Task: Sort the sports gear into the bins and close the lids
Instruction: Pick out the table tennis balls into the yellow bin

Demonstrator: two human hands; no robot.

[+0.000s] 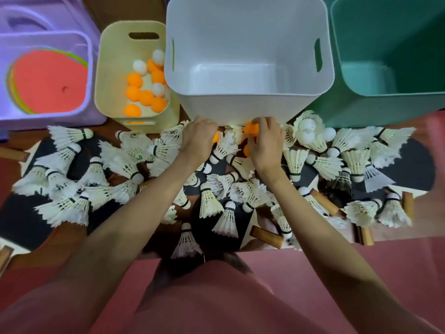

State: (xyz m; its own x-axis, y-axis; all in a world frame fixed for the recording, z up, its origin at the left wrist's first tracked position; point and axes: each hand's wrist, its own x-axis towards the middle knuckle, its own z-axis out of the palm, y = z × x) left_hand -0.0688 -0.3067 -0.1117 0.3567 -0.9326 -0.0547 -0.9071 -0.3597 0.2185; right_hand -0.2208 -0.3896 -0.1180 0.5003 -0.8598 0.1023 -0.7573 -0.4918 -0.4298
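Pink flooring shows past a low surface heaped with shuttlecocks (134, 165) and paddles. At the white bin's (248, 102) near wall, the right hand (266, 141) pinches an orange ping-pong ball (252, 129). The left hand (198, 138) curls over another (mostly hidden; grasp unclear). Their cream bin (106, 75) lies left, nearer the left hand. The balls look smooth, round and light.

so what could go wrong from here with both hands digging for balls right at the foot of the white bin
1. The right hand pinches one orange ball with more beneath it; one could slip and roll among the shuttlecocks.
2. The white bin stands between the hands and the yellow bin holding balls, so a ball might land in the wrong bin.
3. The left hand could crush feathers.
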